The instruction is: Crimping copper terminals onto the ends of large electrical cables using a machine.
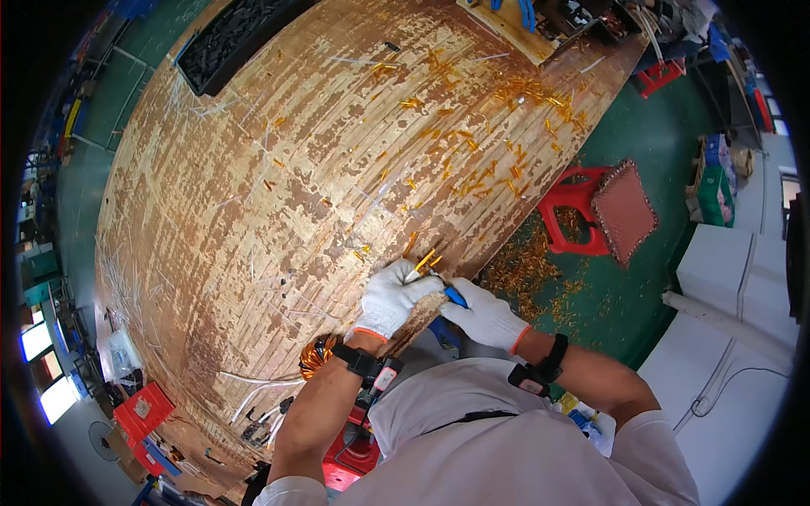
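Note:
My left hand (393,297), in a white knit glove, is closed near the table's right edge. It pinches a thin lead with white and orange-yellow ends (425,260) that point up and right. My right hand (484,315), gloved too, is wrapped round a small blue-handled tool (455,296). The tool's tip meets the left fingertips at the lead; its working end is hidden, so its kind is unclear. Beside my left wrist lies a coil of copper-coloured wire (315,357). Orange-yellow scraps (361,253) are scattered just beyond my left hand.
The worn wooden table (219,253) carries many orange scraps toward the far right. A black bin of dark pieces (232,46) stands far left. White wires (253,381) lie near left. Right of the table are a red stool (574,215) and scraps on the green floor (527,274).

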A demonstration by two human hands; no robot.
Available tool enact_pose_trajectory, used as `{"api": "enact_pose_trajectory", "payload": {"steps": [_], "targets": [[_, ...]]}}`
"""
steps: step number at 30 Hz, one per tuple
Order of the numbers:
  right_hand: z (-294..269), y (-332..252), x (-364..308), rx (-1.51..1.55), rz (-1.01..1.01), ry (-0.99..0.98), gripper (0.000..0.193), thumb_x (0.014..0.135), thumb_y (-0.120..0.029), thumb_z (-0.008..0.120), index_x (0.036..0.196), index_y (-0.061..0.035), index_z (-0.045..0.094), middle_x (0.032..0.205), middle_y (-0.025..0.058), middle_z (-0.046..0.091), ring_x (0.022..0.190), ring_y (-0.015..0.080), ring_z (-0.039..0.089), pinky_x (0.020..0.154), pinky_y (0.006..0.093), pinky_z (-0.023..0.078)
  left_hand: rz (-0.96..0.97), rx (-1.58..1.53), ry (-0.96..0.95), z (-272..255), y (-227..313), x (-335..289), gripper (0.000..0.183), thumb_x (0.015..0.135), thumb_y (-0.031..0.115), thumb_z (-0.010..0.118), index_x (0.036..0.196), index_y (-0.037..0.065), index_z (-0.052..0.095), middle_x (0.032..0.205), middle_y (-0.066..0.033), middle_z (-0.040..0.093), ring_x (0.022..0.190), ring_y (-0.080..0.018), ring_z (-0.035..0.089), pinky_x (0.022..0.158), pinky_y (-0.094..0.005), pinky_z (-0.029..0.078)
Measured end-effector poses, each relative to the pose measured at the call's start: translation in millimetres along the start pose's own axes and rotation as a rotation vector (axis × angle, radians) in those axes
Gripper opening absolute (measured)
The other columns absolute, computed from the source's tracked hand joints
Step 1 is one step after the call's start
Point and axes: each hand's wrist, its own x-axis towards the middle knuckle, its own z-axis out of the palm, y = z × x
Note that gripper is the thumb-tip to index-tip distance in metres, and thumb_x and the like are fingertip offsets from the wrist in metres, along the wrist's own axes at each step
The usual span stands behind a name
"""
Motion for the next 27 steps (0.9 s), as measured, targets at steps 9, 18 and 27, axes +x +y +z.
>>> {"api": "enact_pose_trajectory", "payload": {"steps": [9, 18, 27], "targets": [[25.5, 6.8, -0.8, 0.099, -0.001, 0.187, 0.062, 0.099, -0.046, 0.057, 0.146, -0.0091, 0.045, 0.121, 0.029, 0.066, 0.116, 0.0482, 0.062, 0.099, 0.0502, 0.049, -0.017, 0.102, 0.046, 2.5, -1.2, 1.4, 0.038, 0.082, 0.032, 0.09, 0.077, 0.005, 0.064, 0.064, 0.0028, 0.054, 0.062, -0.0063, 0.048, 0.054, -0.0292, 0.041], [-77.4, 13.1, -10.0, -0.514, -0.064, 0.043, 0.044, 0.096, -0.037, 0.062, 0.133, -0.0123, 0.058, 0.115, 0.0218, 0.066, 0.105, 0.0433, 0.067, 0.091, 0.0522, 0.054, 0.056, 0.088, -0.001, -12.1, -45.0, 23.8, 0.022, 0.094, 0.024, 0.078, 0.091, 0.005, 0.068, 0.071, 0.0042, 0.059, 0.063, -0.005, 0.049, 0.055, -0.0277, 0.042], [-96.5, 14.7, -42.3, -0.545, -0.215, 0.189, 0.044, 0.093, -0.025, 0.066, 0.135, -0.0138, 0.057, 0.109, 0.0194, 0.063, 0.102, 0.0421, 0.065, 0.087, 0.0504, 0.053, -0.005, -0.046, -0.163, -16.7, -32.7, 19.7, 0.021, 0.103, 0.025, 0.064, 0.102, 0.005, 0.071, 0.077, 0.0028, 0.064, 0.067, -0.004, 0.054, 0.059, -0.0235, 0.045]]}}
